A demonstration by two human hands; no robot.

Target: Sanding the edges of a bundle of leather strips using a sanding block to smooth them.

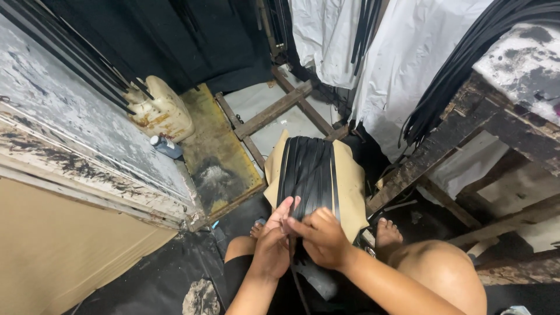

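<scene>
A bundle of black strips (308,169) lies lengthwise over a tan sheet (352,181) that covers a low stand in front of me. My left hand (273,245) and my right hand (319,236) meet at the near end of the bundle. Both pinch one thin black strip (293,262) that hangs down between them toward my lap. My bare knees and feet show below and beside the stand.
A stained cream jerrycan (158,111) and a small blue-capped bottle (166,146) lean by the worn white board on the left (70,111). More black strips (461,70) drape over a rough wooden table at the right (466,122). White plastic sheeting (402,52) hangs behind.
</scene>
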